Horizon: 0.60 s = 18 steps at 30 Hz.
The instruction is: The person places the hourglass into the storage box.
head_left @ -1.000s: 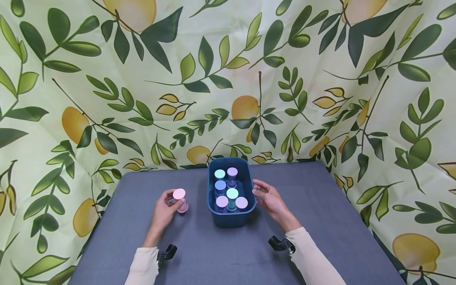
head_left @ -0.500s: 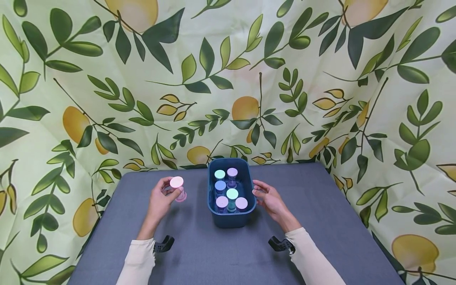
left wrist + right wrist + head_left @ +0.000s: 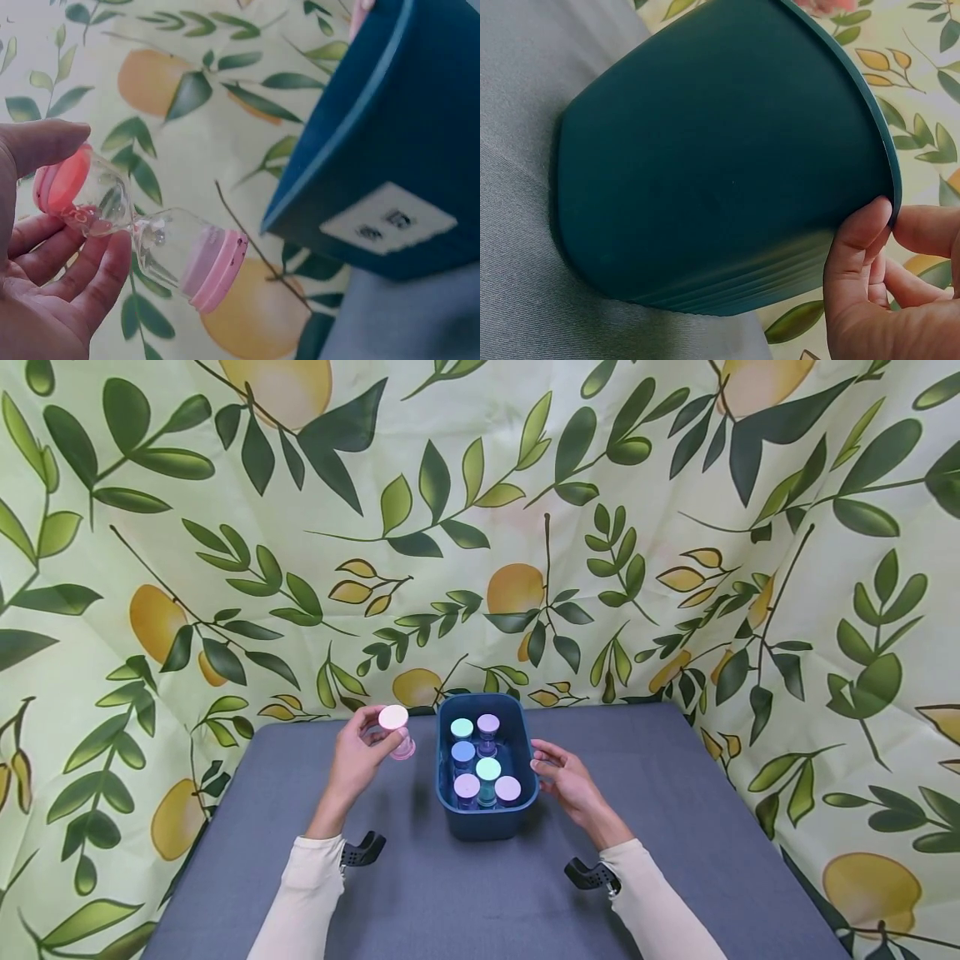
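Only the left wrist view shows the left hand [image 3: 358, 753] pinching the clear pink-capped hourglass [image 3: 396, 731] by one end. The right hand [image 3: 564, 778] rests loosely curled on the bin [image 3: 525, 814] rim at 3 o'clock, gripping nothing; bare table [image 3: 675, 827] lies beyond.

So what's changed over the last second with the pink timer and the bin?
The left hand lifted the pink sand timer off the table, up and toward the blue bin. The right hand stayed at the bin's right wall; the timers inside are unmoved.

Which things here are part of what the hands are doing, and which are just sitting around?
In use:
left hand
pink-capped clear plastic hourglass
right hand
dark blue plastic bin
five pastel-capped hourglasses

Lying about:
grey table
lemon-print backdrop cloth
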### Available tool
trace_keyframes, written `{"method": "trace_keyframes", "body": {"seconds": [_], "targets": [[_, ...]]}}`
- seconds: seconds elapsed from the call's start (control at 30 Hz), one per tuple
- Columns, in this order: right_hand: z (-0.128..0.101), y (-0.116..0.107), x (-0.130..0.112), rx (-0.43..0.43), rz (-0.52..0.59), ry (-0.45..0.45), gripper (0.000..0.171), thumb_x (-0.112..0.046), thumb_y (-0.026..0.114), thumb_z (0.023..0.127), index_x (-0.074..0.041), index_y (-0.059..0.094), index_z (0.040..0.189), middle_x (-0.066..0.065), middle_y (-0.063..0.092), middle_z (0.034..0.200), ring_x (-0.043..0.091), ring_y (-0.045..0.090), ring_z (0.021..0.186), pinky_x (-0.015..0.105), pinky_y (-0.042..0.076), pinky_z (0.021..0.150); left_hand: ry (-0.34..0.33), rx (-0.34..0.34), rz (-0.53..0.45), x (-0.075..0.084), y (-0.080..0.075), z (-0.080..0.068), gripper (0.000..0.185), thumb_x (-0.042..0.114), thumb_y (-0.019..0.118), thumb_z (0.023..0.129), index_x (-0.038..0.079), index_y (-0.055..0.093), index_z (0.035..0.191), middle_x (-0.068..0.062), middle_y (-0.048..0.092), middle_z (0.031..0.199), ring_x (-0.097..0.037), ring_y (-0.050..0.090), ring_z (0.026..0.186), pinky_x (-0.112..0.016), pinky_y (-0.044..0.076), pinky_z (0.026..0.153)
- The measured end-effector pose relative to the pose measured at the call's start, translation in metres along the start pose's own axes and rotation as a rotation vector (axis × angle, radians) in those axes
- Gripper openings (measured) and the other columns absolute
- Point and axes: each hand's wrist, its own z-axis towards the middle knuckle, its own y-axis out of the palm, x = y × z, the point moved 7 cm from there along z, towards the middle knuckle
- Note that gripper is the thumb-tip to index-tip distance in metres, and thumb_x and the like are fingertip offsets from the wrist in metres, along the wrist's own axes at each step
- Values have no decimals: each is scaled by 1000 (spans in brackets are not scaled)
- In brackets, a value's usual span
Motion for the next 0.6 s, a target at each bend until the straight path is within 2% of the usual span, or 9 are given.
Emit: {"method": "trace_keyframes", "body": {"seconds": [0.13, 0.4, 0.6], "targets": [[-1, 1, 0, -1, -4, 4, 43, -10, 57, 98, -13, 52, 140, 9, 54, 118, 20, 56, 100, 31, 50, 81, 16, -21, -13, 13, 11, 5, 50, 14, 76, 85, 0, 53, 128, -17, 57, 126, -25, 56, 112, -25, 50, 96], [0, 1, 0, -3, -3, 2, 43, -11, 58, 97, -12, 51, 140, 8, 55, 117, 19, 56, 100, 31, 50, 80, 68, -77, -73, 33, 36, 13, 49, 10, 76, 84, -2, 54, 126, -20, 59, 122, -26, 60, 106, -20, 51, 90], [0, 1, -1, -4, 2, -4, 44, -9, 58, 97, -10, 51, 140, 9, 53, 116, 19, 55, 98, 30, 50, 78, 44, -134, -59, 37, 57, 19, 48, 8, 74, 85, -3, 53, 127, -21, 59, 124, -29, 60, 111, -35, 51, 99]]}}
